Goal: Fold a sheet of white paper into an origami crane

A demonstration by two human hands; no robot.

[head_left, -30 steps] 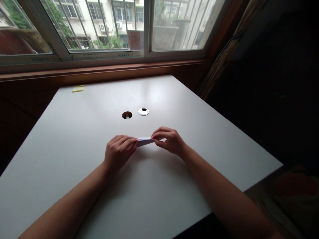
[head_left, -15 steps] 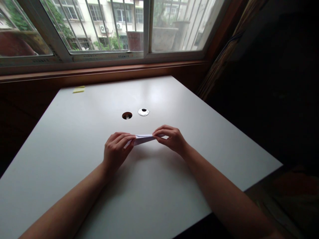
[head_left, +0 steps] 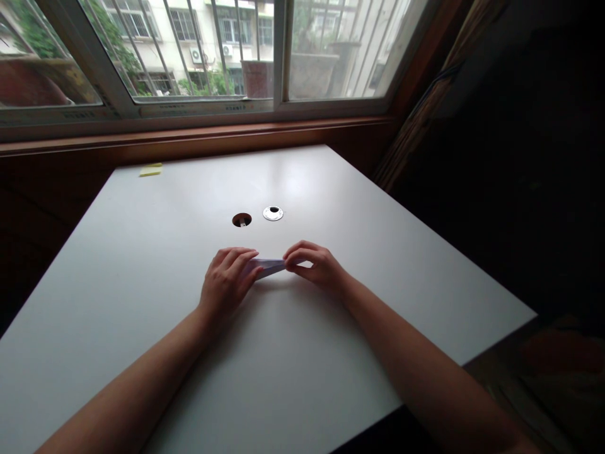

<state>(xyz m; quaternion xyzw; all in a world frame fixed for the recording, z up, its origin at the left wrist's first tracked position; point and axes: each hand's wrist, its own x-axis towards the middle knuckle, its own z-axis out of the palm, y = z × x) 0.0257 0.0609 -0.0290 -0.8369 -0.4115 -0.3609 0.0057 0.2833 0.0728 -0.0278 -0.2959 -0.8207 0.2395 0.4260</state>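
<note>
A narrow piece of folded white paper [head_left: 271, 267] is held just above the white table, its long side running across between my hands. My left hand [head_left: 225, 279] grips the wider left end, thumb at the front and fingers behind, a little spread. At the slimmer right end, my right hand [head_left: 317, 263] pinches the paper between thumb and fingertips. Fingers cover both ends of the paper, so its full shape is hidden.
The white table [head_left: 293, 366] has a round cable hole [head_left: 241, 220] beyond my hands. Beside it lies a silvery ring-shaped cover [head_left: 273, 214]. Yellow sticky notes [head_left: 150, 170] lie near the far left edge. A barred window [head_left: 189, 57] rises behind the table.
My right hand has shifted slightly left along the paper. The fingers and thumb of my left hand have spread a little, and the paper has tilted and narrowed toward the right.
</note>
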